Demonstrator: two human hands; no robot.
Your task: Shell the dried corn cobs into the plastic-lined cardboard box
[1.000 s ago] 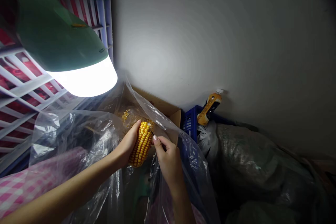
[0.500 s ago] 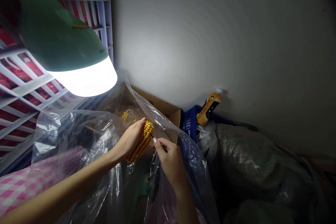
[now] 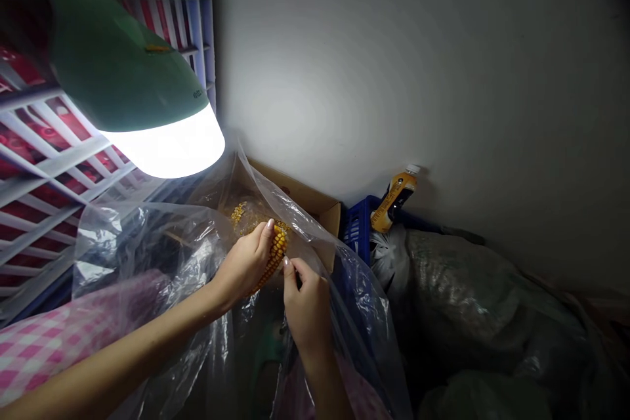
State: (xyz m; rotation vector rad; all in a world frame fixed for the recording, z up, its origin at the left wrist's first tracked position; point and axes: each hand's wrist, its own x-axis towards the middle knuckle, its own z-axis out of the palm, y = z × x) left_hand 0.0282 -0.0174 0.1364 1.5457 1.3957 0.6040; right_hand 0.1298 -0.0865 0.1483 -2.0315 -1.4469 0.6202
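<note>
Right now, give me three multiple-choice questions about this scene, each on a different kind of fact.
1. Where do the loose corn kernels lie? A on the pink checked cloth; B behind clear plastic; C on top of the lamp.
2. What colour is the crate behind the drink bottle? A green; B red; C blue.
3. What is the left hand doing with the corn cob? A holding it; B dropping it; C pointing past it.

1 B: kernels show through the film.
2 C: its side shows blue.
3 A: fingers wrap the cob.

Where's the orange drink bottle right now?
In the head view, the orange drink bottle sits tilted against the white wall on the right, at a blue plastic crate, right of the cardboard box.
</note>
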